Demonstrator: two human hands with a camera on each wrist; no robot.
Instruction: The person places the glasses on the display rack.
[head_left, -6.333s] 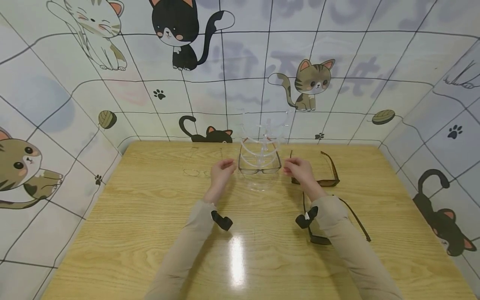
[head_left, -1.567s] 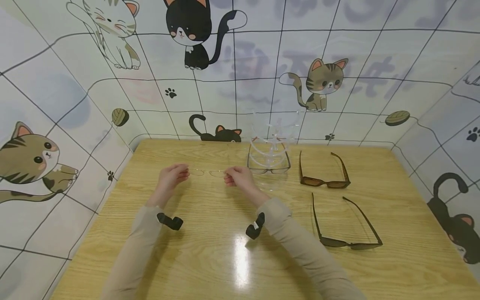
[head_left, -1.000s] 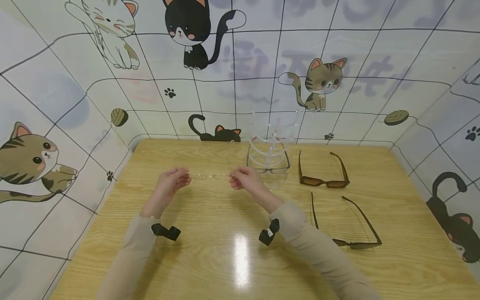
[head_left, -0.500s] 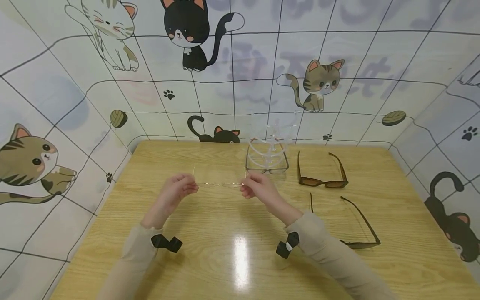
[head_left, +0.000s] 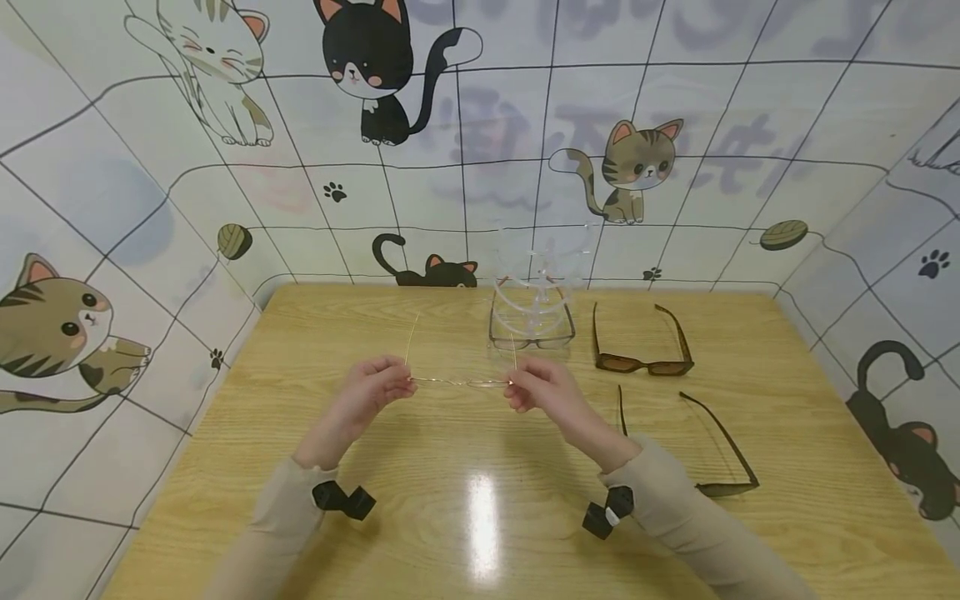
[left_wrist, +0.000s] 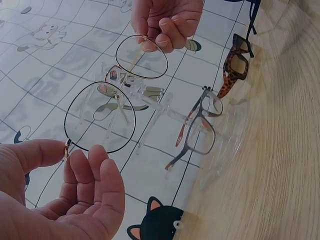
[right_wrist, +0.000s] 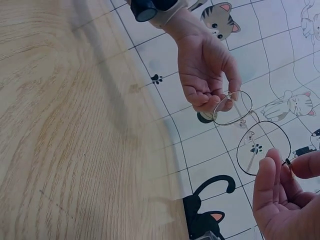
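Thin gold-and-black rimmed eyeglasses hang above the table between both hands, their temples unfolded and pointing at the wall. My left hand pinches the left hinge corner between thumb and forefinger. At the opposite corner, my right hand pinches the other hinge in the same way. The left wrist view shows both round lenses upright, the remaining fingers loosely curled. Behind the hands stands a clear display stand, with grey-framed glasses resting low on it.
Brown tortoiseshell sunglasses lie right of the stand, temples open. Nearer, black sunglasses are partly covered by the right forearm. The wooden table meets a cat-patterned wall covering at the back and sides.
Earliest, both hands were beside the grey-framed glasses at the stand while the thin eyeglasses lay on the left. Now both hold the thin pair, which has moved right and nearer the body.
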